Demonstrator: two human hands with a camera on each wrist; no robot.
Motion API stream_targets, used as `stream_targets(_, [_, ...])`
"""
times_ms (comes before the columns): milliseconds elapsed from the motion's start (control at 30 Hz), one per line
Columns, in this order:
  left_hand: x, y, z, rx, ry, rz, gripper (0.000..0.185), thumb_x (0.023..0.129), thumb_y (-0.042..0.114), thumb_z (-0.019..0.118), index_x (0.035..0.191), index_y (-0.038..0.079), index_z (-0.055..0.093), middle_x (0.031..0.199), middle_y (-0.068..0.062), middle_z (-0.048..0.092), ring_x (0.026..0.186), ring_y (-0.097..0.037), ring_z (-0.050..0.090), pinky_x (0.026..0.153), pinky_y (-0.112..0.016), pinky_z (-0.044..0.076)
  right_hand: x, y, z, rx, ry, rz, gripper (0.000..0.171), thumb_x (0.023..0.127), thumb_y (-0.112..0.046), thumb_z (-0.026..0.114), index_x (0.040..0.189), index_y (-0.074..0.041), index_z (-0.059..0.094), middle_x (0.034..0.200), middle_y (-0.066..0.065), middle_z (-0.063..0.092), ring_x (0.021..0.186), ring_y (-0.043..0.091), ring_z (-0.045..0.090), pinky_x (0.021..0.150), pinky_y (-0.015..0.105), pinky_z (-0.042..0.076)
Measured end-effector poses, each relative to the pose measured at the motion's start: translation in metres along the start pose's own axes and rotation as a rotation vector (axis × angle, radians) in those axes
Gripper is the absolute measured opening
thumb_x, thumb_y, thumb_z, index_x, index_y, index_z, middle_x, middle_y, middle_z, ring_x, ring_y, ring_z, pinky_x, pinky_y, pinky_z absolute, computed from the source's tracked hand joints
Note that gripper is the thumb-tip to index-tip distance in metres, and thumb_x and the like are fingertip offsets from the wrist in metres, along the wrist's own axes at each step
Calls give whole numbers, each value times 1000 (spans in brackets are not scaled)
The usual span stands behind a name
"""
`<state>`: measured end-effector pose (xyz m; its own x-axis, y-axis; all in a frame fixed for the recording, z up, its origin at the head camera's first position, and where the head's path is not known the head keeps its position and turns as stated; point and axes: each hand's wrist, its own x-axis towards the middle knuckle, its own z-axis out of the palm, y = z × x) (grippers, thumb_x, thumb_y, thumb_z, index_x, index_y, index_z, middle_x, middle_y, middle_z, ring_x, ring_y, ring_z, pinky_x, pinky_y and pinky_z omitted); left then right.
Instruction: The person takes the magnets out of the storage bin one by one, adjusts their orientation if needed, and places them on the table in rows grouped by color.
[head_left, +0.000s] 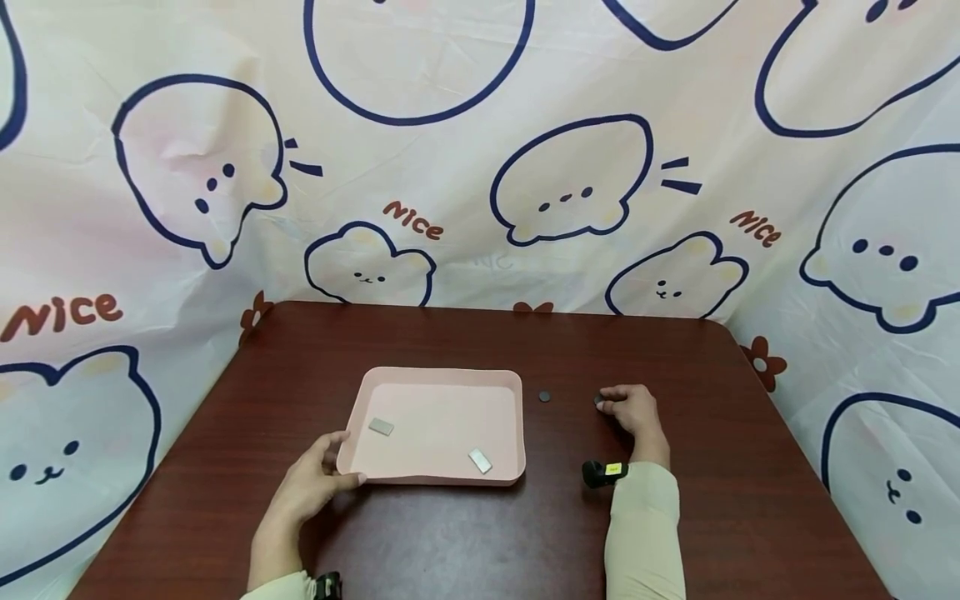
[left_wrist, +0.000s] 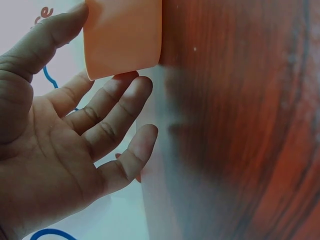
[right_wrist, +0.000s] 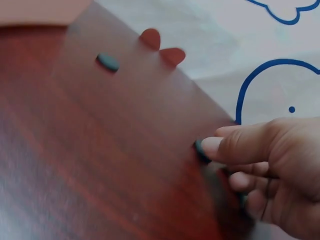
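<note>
A shallow pink tray [head_left: 442,417] lies on the table, with two small silver-grey rectangular pieces, one [head_left: 381,426] at its left and another [head_left: 480,460] near its front right. My left hand [head_left: 311,479] holds the tray's near left corner, thumb on the front side and fingers along the left side. Right of the tray, my right hand [head_left: 633,414] pinches a small dark disc [right_wrist: 201,151] at its fingertips. A second dark disc [head_left: 544,397] lies between the tray and that hand. Something dark shows by the lower fingers in the right wrist view; its kind is unclear.
The dark red-brown wooden table [head_left: 465,542] reaches back to a pale cartoon-printed curtain [head_left: 465,167], which also hangs along both sides. A black wrist strap with a yellow label [head_left: 613,469] sits on the right wrist.
</note>
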<state>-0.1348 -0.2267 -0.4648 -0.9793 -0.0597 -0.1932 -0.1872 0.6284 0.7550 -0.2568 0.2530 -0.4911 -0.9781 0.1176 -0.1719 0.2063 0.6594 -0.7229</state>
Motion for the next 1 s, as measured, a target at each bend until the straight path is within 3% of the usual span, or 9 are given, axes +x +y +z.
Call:
stream_targets(233, [-2,-2,1,4,3,5,76,70,26,81,134,7,43,100,-13,59,87,-25,55,71,-39,41,-6,-4,-1,32,-36,6,34,86,-15,67,118,-4,64,124,22,52,119,40,39,93,51,34])
stream_targets(400, [-4,-2,2,3,-2,2,76,70,26,81,134,7,43,100,-13,59,88,-25,56,72,-39,41,-15,-10,-3,44,-68,-16,36,87,-17,66,120,-4,62,126,21,51,111,37,46,88,50,38])
stream_targets(567, [-4,-2,1,-8,5,6,76,71,25,80,133,6,42,100,-15,59,88,-26,55,72,-40,40,-23,-25,-8,95,-157,-51,35,86,-15,66,120,-6,62,112,12,58,90,27,54,78,42,43])
stream_targets(700, [-2,-2,1,-19,2,17,75,71,24,80,133,5,42,99,-15,59,87,-26,55,71,-39,41,-27,-35,-10,142,-255,-86,33,85,-13,67,117,-4,63,108,9,58,87,25,54,76,40,46])
stream_targets(833, [-2,-2,3,-14,1,16,74,71,24,80,133,6,43,99,-14,59,87,-25,56,72,-38,41,-31,-44,-9,143,-341,-142,32,85,-14,68,115,-5,65,106,8,59,87,23,55,76,41,47])
stream_targets(1000, [-1,-1,2,-19,6,19,74,70,22,80,132,5,43,99,-14,59,87,-26,55,72,-38,41,-33,-55,-5,154,-409,-273,32,84,-13,69,113,-3,65,103,13,63,87,23,58,76,43,46])
